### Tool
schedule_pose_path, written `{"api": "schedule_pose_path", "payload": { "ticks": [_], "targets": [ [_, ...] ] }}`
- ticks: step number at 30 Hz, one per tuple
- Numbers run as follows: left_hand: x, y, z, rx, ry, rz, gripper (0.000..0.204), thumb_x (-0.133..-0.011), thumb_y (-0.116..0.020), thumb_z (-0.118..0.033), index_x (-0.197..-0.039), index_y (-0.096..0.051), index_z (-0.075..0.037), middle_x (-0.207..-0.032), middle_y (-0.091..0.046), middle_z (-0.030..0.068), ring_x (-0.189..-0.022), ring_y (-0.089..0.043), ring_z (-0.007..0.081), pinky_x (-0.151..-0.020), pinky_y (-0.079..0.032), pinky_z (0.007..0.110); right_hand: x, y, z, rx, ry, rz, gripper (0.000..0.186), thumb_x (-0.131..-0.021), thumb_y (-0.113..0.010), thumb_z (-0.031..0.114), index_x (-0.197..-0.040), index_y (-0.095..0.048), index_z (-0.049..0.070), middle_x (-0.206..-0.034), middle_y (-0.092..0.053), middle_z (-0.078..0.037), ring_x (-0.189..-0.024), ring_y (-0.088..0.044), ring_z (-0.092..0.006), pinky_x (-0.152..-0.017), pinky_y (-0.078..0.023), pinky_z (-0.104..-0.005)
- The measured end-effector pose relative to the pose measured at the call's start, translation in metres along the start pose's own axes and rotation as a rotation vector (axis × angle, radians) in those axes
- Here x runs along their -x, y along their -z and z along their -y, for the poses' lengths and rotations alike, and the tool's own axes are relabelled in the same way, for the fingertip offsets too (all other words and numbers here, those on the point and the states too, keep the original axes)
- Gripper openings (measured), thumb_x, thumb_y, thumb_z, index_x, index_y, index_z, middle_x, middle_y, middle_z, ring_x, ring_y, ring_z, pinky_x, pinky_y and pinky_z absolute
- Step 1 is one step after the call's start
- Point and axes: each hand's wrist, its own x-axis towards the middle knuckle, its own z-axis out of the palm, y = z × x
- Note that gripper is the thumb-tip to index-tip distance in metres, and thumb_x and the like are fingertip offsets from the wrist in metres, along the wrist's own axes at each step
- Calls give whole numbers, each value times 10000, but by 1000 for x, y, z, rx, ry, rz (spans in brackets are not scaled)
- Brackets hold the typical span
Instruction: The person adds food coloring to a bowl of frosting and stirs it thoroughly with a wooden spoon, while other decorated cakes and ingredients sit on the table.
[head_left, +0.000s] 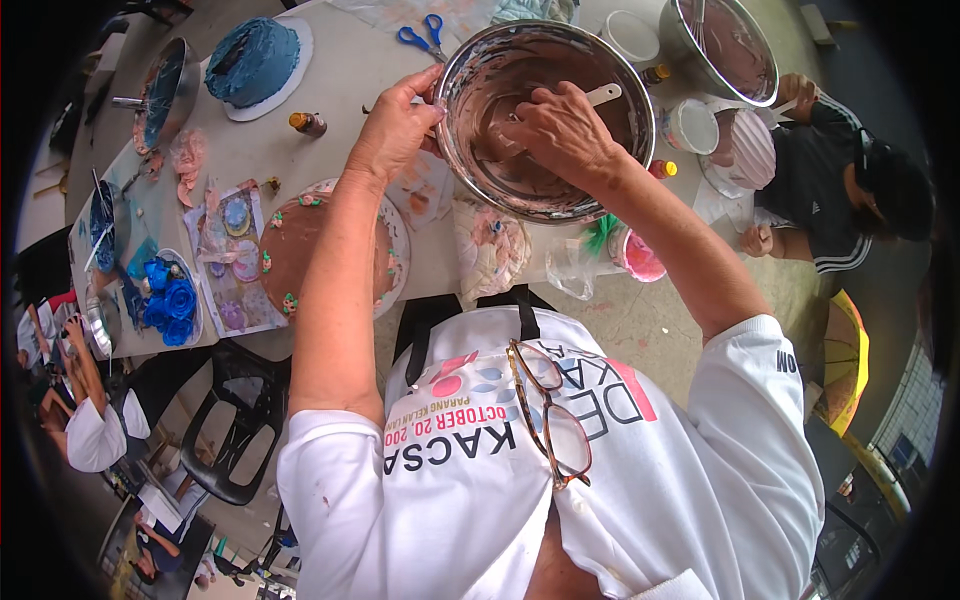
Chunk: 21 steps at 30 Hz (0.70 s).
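Note:
My left hand (393, 128) is closed on the left rim of a large steel mixing bowl (455, 180), which looks slightly tipped toward me. Chocolate-brown frosting (600, 130) coats the bowl's inside. Down in the bowl, my right hand (562, 130) is wrapped round a spatula; its white handle end (605, 94) sticks out past my fingers, while its blade is partly hidden by my hand and the frosting. Just left of my left forearm, a round brown-frosted cake (325, 245) with small pink and green decorations sits on the table, partly covered by my arm.
A blue-frosted cake (252, 62), blue scissors (424, 36) and a small dark bottle (307, 123) stand beyond. At right, another brown-frosting bowl (735, 50) stands near a person in black (825, 180) beside a pinkish ridged cake (745, 148). Blue piped flowers (170, 300) lie left; a crumpled piping bag (492, 245) lies near me.

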Motion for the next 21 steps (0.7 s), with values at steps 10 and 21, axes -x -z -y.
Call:
{"api": "schedule_pose_path", "payload": {
  "ticks": [10,21],
  "targets": [
    [6,3,-2,17,14,-4,535,-847,-507,2,-1380,-481,-39,-948,-583,21,-728,-599,99,-540,-541,251,-2,12,4,-12,-48,108,219,-773,-613,171,-968,-693,231,-883,-639,35,-908,-585,-158,-775,-399,-357],
    [25,-1,-1,83,53,-44,581,-853,-478,37,-1426,-398,-25,-977,-507,36,-760,-593,118,-533,-580,263,-5,7,-36,-105,-445,241,249,-811,-538,106,-995,-699,151,-807,-691,-123,-775,-680,-326,-649,-521,-431]
  ]
}}
